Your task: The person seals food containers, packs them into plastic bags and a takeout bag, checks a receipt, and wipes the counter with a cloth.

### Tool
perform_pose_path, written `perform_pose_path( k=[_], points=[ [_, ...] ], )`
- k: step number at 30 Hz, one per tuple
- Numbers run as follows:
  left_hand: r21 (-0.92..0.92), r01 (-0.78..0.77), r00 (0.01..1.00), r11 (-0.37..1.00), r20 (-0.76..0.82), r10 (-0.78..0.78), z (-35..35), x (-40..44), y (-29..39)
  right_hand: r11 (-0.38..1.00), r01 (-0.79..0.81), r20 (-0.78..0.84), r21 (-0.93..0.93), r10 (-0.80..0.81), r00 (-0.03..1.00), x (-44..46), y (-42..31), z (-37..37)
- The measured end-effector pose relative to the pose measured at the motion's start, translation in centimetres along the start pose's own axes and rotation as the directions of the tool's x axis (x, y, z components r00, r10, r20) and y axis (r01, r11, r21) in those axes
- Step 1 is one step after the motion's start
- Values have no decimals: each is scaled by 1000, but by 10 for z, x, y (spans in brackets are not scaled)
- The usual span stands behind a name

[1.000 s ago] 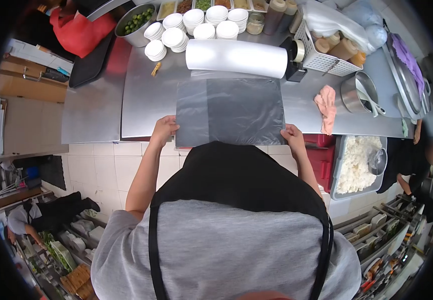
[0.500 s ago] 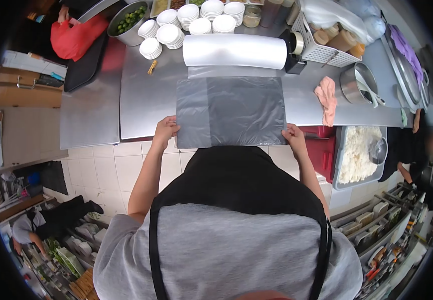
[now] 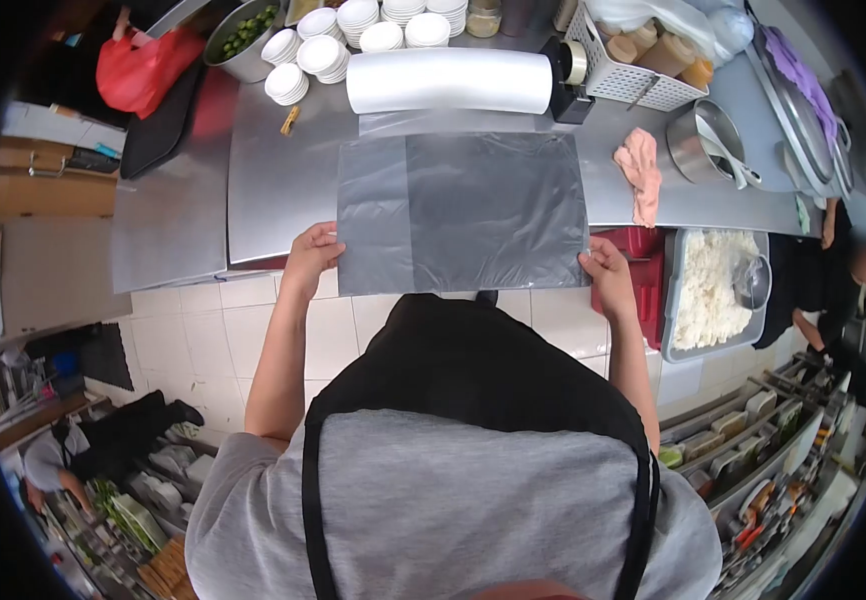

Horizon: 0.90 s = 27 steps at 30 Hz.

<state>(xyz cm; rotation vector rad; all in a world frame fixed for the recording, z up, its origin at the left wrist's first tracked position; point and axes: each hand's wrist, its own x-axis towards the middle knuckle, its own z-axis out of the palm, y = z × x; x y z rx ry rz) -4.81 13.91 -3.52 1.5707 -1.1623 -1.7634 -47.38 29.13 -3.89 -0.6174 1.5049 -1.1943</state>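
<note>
A thin, see-through plastic sheet [image 3: 493,210] is stretched flat between my hands, over the front edge of the steel counter [image 3: 278,190]. My left hand [image 3: 314,254] pinches its left edge near the lower corner. At the opposite edge, my right hand [image 3: 604,267] pinches the sheet near the lower right corner. Just beyond the sheet lies a wide roll of clear plastic [image 3: 448,82], with a flap of film below it. A black tape dispenser [image 3: 570,85] stands at the roll's right end.
Stacked white bowls [image 3: 321,55], a pot of green fruit [image 3: 243,42] and a bottle basket [image 3: 633,75] line the back. A pink cloth [image 3: 639,175] and steel pot [image 3: 703,142] sit right, above a rice tub [image 3: 715,295]. Other people are at far left and right.
The sheet looks wider and more spread, with my hands farther apart. The counter and its items have shifted up and slightly left in view.
</note>
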Motion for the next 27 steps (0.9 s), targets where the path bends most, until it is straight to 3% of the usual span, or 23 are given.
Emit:
perform_pose_path(
  k=[2, 7, 9, 13, 15, 16, 18, 19, 20, 22, 23, 24, 25, 26, 27],
  points=[
    [14, 2, 1000, 1000, -26, -2, 8, -3, 7, 983, 57, 41, -176, -51, 998, 18, 3, -17],
    [9, 44, 996, 999, -81, -43, 4, 35, 6, 995, 52, 39, -90, -48, 998, 61, 4, -3],
    [7, 27, 983, 1000, -183, -25, 3, 55, 12, 972, 29, -28, -234, -37, 999, 79, 1, 3],
    [-19, 40, 989, 999, -143, -42, -9, 83, 22, 978, -16, 37, -207, 24, 999, 100, 0, 5],
    [107, -10, 992, 994, -126, 23, -10, 83, 35, 999, 2, -32, 49, -1, 999, 92, -15, 14],
    [111, -17, 993, 994, -117, 30, -10, 81, 45, 999, 10, -41, 52, -8, 999, 89, -25, 15],
    [-232, -84, 994, 969, 43, 96, -3, 62, 68, 843, 25, 61, 537, -68, 996, 81, -40, 17],
    [-333, -78, 994, 940, 45, 99, -7, 71, 71, 803, 85, 99, 590, -176, 979, 84, -42, 18],
    [-338, -81, 994, 938, 44, 102, -6, 72, 76, 806, 86, 101, 586, -179, 979, 82, -42, 25],
    [-440, -23, 994, 898, 84, 66, -4, 73, 92, 935, 284, 20, 214, -295, 955, 80, -37, 49],
    [-437, -30, 994, 899, 84, 74, -3, 75, 97, 898, 425, 91, -112, -417, 905, 85, -18, 61],
    [-439, -38, 994, 898, 78, 81, 0, 76, 100, 550, 686, 273, -477, -649, 710, 87, 0, 72],
    [-441, -44, 994, 896, 74, 85, 0, 77, 101, 17, 752, 532, -659, -697, 481, 85, 15, 82],
    [-430, -36, 995, 902, 71, 73, 0, 79, 102, -83, 682, 616, -727, -517, 594, 78, 25, 94],
    [-431, -35, 995, 902, 73, 74, -1, 80, 102, -84, 681, 616, -728, -517, 595, 78, 26, 95]
  ],
)
